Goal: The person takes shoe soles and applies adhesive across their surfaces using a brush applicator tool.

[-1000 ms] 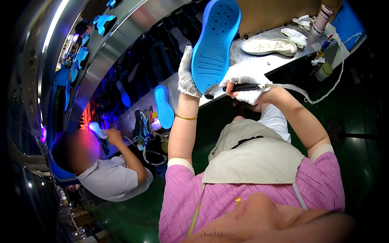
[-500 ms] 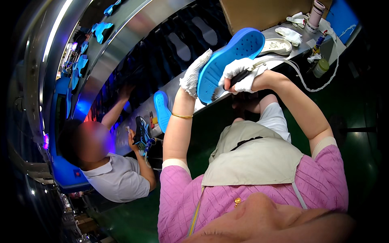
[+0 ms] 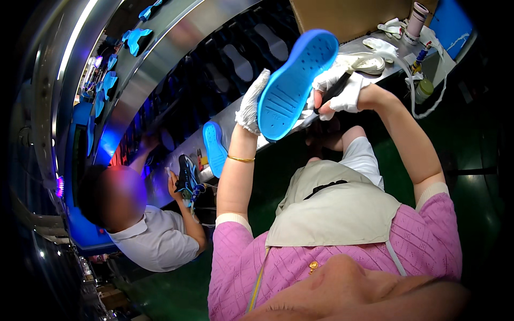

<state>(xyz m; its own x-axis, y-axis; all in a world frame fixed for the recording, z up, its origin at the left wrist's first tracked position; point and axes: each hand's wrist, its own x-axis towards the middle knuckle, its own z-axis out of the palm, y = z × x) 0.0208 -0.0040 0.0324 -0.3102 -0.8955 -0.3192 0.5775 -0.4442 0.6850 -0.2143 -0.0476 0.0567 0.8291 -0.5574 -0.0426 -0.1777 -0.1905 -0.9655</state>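
Brush (image 3: 337,86), bristles indistinct, near blue sole (image 3: 292,85)

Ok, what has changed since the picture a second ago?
The right hand has moved the brush from the heel of the blue sole to its right side. The sole's toe end now sits lower and farther right in the picture. The co-worker has an arm stretched farther out. Unchanged: left hand holds the sole, right hand the brush; nothing was let go.

Head-worn fisheye, looking down, near left hand (image 3: 251,107), right hand (image 3: 347,97)
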